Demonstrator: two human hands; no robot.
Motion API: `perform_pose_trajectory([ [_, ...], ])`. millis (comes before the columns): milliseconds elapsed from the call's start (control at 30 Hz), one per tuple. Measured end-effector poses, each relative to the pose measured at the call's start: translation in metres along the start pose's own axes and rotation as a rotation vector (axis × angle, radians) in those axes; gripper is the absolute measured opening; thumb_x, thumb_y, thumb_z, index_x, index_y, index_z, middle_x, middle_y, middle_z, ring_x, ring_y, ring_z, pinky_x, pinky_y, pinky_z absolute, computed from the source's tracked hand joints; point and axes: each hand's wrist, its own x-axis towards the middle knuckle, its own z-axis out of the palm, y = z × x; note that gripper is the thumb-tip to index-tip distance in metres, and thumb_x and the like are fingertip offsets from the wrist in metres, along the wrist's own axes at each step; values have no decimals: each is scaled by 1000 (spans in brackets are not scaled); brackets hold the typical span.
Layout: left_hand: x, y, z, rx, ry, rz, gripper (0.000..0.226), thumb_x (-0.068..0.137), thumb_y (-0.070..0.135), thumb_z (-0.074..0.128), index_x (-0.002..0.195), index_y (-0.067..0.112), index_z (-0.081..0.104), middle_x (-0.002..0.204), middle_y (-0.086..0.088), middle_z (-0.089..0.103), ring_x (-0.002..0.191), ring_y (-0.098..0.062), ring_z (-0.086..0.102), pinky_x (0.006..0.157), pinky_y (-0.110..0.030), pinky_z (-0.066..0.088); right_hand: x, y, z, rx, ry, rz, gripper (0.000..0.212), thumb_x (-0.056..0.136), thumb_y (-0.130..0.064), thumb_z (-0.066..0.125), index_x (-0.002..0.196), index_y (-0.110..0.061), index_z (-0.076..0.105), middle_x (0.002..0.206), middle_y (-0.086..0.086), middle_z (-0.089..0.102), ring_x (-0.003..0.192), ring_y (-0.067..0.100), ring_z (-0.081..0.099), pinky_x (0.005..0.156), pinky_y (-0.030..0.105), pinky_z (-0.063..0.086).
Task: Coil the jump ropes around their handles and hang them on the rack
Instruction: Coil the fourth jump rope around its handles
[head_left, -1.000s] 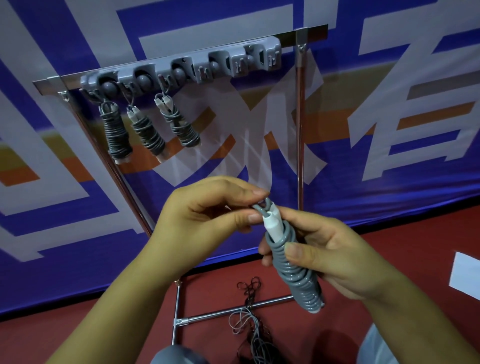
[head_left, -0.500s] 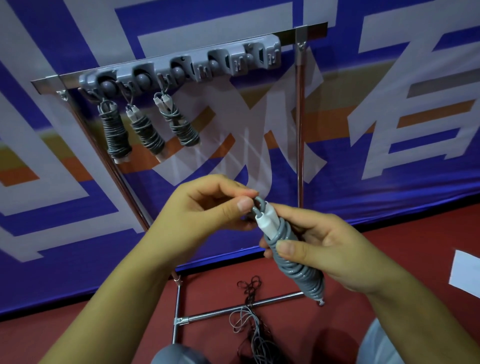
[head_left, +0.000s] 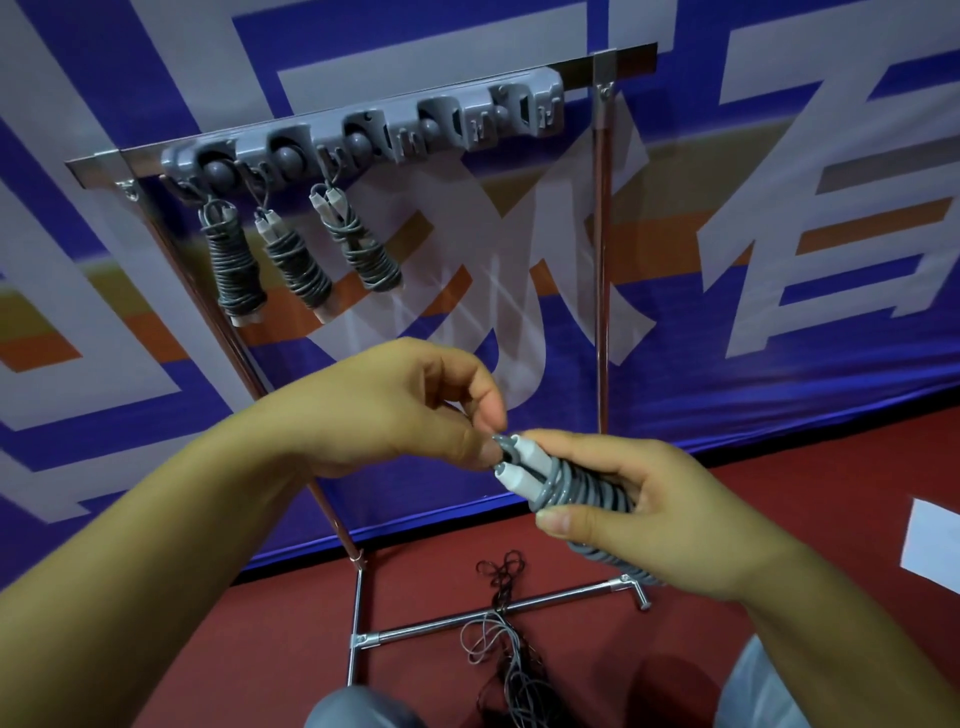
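My right hand (head_left: 670, 514) grips a grey jump rope (head_left: 571, 488) coiled around its two white handles, whose tips point up and left. My left hand (head_left: 395, 405) pinches the short grey loop of rope at those handle tips. Above, a grey plastic hook rack (head_left: 374, 137) is fixed on a metal bar. Three coiled ropes hang from its left hooks: one at the far left (head_left: 234, 270), one in the middle (head_left: 296, 265), one to their right (head_left: 363, 244). The hooks to the right hold nothing.
The rack's chrome frame (head_left: 601, 270) stands before a blue, white and orange banner (head_left: 779, 208). Loose tangled ropes (head_left: 509, 644) lie on the red floor by the frame's foot bar. A white sheet (head_left: 930, 545) lies at the right edge.
The coiled rope has tilted from nearly upright to lying more level, handle tips toward the left. My left hand has slid down onto the end loop. Both hands sit slightly lower.
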Motion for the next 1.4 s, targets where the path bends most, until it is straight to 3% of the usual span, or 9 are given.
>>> perform_pose_trajectory([
  [233,7,-1,10,217,126,-8,17,76,3,73,78,17,64,72,0,69,72,-23,68,79,-43,57,-1,-3,2,-274,90,-22,53,82,-26,72,114,-64,52,101,-13,65,92,3,63,87,29,51],
  [400,11,-13,22,443,281,150,17,77,6,72,82,22,69,77,1,65,70,-10,62,64,-25,51,-2,-8,3,-491,144,-11,51,86,-33,65,127,-57,45,87,-12,54,82,1,54,73,11,40],
  [567,7,-26,32,539,394,356,13,76,14,65,85,22,71,73,7,54,66,-5,55,58,-10,40,-9,-5,6,-553,171,-44,58,87,-34,63,136,-50,38,96,-21,51,93,-2,52,80,7,37],
  [700,1,-22,37,302,410,333,15,74,8,59,81,18,68,79,0,56,56,-9,65,55,-21,53,-10,2,5,-442,209,-126,54,83,-36,69,126,-58,43,102,-22,54,96,0,55,81,9,40],
  [933,-2,-14,48,-32,412,157,13,88,4,51,79,12,57,54,-9,56,41,-15,54,45,-23,43,-12,-1,14,-328,258,-244,64,74,-46,63,129,-63,33,107,-18,57,98,3,60,82,10,44],
  [1033,-4,-15,41,-196,275,161,9,91,1,54,83,5,55,65,-12,61,49,-19,62,51,-23,49,-13,1,13,-283,239,-203,62,72,-39,68,116,-73,40,108,-20,57,99,1,59,83,9,43],
  [1167,-7,-20,19,-291,-42,116,2,89,2,59,89,3,58,81,-14,70,72,-26,70,65,-28,55,-12,5,11,-361,207,-173,58,78,-31,71,119,-62,46,106,-20,56,97,2,58,83,11,42],
  [1233,-6,-20,13,-245,-77,101,5,88,7,63,91,4,60,80,-12,70,73,-24,70,66,-26,54,-10,7,10,-394,211,-162,58,76,-36,69,120,-64,42,106,-21,55,98,2,58,83,10,41],
  [1400,8,-29,12,-312,68,69,4,74,9,66,74,12,69,59,1,46,51,-8,38,47,-17,30,0,9,6,-381,227,-137,59,78,-25,76,127,-47,52,94,-21,59,96,-4,59,83,7,40],
])
